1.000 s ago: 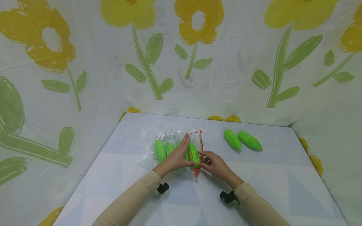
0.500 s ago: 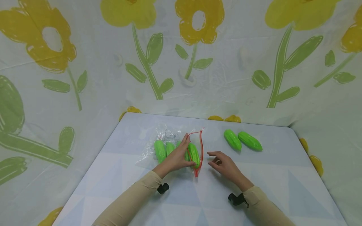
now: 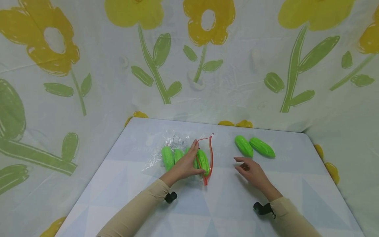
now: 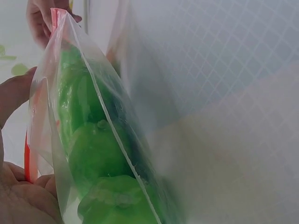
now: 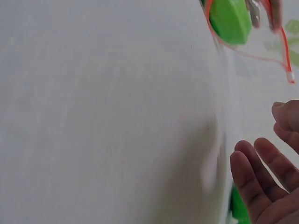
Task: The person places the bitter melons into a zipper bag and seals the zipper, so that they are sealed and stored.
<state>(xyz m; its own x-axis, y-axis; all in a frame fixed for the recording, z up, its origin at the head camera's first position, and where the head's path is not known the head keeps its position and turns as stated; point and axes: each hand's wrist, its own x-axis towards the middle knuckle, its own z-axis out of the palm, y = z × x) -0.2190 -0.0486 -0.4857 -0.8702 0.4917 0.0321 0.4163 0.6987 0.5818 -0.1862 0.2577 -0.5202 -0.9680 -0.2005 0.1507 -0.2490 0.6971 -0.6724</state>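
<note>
A clear zip bag (image 3: 177,153) with a red seal strip (image 3: 211,154) lies on the pale table (image 3: 148,197), holding several green toy gourds (image 3: 167,158). My left hand (image 3: 189,163) grips the bag's open mouth; in the left wrist view the bag (image 4: 93,140) and its green gourds (image 4: 93,154) fill the left side. Two more green gourds (image 3: 243,146) (image 3: 262,147) lie loose to the right. My right hand (image 3: 250,168) hovers with fingers relaxed, holding nothing, just short of them. The right wrist view shows that hand's fingers (image 5: 261,172) and the bag's red mouth (image 5: 252,46).
A cloth printed with yellow flowers (image 3: 207,23) hangs behind and around the table. The table's far edge (image 3: 213,123) and right edge (image 3: 331,184) meet this cloth. Bare tabletop lies in front of both forearms.
My right hand has left the bag's mouth and moved right, toward the two loose gourds. My left hand and the bag have stayed put.
</note>
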